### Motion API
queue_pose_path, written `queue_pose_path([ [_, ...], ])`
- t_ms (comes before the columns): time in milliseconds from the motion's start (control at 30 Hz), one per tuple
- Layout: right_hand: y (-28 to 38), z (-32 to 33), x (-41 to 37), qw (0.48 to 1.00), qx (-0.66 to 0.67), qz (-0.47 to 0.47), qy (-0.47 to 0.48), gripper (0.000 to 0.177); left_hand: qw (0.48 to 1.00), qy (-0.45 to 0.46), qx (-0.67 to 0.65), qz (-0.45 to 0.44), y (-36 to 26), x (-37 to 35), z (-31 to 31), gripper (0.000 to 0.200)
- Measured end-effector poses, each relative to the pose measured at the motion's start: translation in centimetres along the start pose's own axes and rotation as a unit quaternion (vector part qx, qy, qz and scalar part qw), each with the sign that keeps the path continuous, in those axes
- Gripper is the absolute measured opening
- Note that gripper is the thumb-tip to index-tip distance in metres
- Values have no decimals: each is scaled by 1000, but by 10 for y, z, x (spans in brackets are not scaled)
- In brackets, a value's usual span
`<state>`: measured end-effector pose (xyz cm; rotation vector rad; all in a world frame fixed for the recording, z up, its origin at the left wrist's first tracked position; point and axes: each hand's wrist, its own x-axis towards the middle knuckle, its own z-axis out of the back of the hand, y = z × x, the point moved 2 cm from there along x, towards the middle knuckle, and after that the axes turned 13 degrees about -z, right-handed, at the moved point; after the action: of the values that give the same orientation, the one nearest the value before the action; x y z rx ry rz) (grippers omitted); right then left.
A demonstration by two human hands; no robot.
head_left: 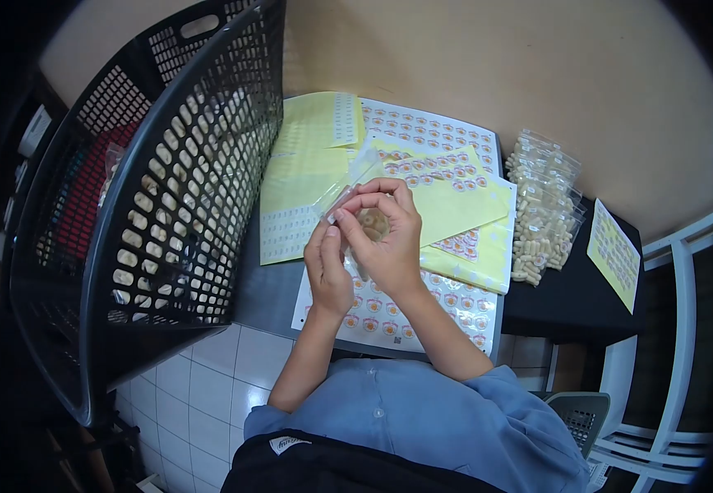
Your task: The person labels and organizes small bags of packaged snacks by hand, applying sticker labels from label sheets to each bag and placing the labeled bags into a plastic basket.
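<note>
My left hand (329, 267) and my right hand (389, 234) come together over the sheets, fingertips pinching the edge of a small clear plastic bag (358, 179). The bag's upper part sticks out beyond my fingers. Pale pieces show in it through the gap between my right thumb and fingers; the hands hide the rest. Beneath lie sheets of round orange-and-pink stickers (381, 324) and a yellow backing sheet (455, 201). Left of the hands are yellow sheets with small printed labels (290, 230).
A tall black perforated basket (97, 271) stands at the left, with pale-filled bags visible through its holes. Filled clear bags of capsule-like pieces (541, 205) are piled at the right, beside another sticker sheet (615, 253). A wall (471, 57) rises behind the table.
</note>
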<state>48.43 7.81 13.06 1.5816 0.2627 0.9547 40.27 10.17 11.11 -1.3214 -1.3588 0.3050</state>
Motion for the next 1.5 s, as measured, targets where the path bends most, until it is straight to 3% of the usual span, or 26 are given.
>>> queue_pose_path([
  [333,-7,31,7,999,-23,-3,-44,14,1000,-26,10,6,12,-2,-8,38],
  [433,-28,73,24,992,-47,-20,-116,5,997,-59,-25,32,15,0,-7,34],
  [533,-71,132,50,973,-156,-67,-154,12,991,-85,-43,89,24,3,2,33],
  [633,-105,164,72,956,-273,-95,-46,14,976,-93,-103,166,29,1,4,35],
  [667,-115,170,77,956,-274,-95,-47,14,972,-83,-133,174,32,0,4,35],
  [733,-129,170,84,936,-337,-69,80,14,964,-93,-164,190,36,-4,3,36],
  [767,-137,170,88,936,-336,-70,81,14,954,-103,-193,206,38,-6,3,36],
  [833,-145,167,94,898,-413,-45,142,18,955,-103,-195,200,42,-9,4,34],
  [967,-140,165,102,873,-451,-26,182,15,961,-113,-148,203,40,-11,-2,32],
  [1133,-138,161,110,850,-465,-76,234,9,962,-126,-136,202,46,-16,-7,27],
  [1367,-131,160,118,820,-496,-98,267,12,961,-129,-118,213,47,-18,-9,31],
  [1500,-131,159,124,774,-536,-137,308,15,961,-122,-130,212,46,-18,-8,34],
])
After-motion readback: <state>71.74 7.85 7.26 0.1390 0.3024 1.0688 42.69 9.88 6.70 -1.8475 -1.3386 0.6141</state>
